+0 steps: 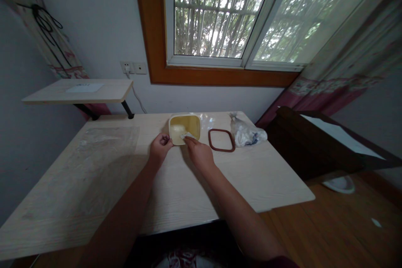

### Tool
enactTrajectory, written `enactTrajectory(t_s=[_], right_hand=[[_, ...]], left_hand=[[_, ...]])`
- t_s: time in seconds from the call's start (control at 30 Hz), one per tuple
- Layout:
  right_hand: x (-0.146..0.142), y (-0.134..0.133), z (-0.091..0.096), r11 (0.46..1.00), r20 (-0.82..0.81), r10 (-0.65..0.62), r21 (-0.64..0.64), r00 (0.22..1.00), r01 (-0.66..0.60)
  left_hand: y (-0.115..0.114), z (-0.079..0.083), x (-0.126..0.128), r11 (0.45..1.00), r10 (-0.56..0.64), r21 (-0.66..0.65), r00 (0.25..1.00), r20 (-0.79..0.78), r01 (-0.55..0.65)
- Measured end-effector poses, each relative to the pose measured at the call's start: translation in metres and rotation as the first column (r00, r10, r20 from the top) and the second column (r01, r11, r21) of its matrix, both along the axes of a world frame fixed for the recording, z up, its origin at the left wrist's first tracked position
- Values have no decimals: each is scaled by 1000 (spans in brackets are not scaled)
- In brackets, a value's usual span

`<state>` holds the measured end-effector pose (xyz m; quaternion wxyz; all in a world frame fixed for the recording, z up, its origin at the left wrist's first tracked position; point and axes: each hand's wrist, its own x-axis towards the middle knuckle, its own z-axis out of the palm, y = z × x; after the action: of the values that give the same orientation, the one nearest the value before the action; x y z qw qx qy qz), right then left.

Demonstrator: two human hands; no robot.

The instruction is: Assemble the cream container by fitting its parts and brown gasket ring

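Observation:
A yellow, square open container point(184, 127) stands on the light wooden table point(257, 180), tipped toward me. My left hand point(160, 147) is curled into a loose fist at the container's near left corner, touching its rim. My right hand point(198, 150) pinches a small white piece point(187, 135), perhaps paper or a wipe, at the container's near rim. A brown ring-shaped seal point(221, 140) lies flat just right of the container.
A crumpled clear plastic bag point(246, 133) lies right of the seal, near the table's far right corner. A clear plastic sheet point(103, 155) covers the table's left part. A raised shelf point(78, 91) stands at the back left. Dark wooden furniture point(314, 146) is to the right.

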<state>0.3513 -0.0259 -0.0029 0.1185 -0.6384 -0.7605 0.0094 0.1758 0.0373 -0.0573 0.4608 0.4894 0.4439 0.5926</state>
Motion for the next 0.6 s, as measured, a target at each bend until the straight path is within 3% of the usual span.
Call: enactTrajectory(t_s=[0.33, 0.6], right_hand=[[3, 1, -2, 1000, -4, -18, 1, 1000, 18], [3, 2, -6, 1000, -7, -9, 19, 1000, 9]], left_hand=[[-4, 7, 3, 995, -97, -23, 992, 79, 99], [-5, 9, 1, 994, -110, -13, 991, 81, 111]])
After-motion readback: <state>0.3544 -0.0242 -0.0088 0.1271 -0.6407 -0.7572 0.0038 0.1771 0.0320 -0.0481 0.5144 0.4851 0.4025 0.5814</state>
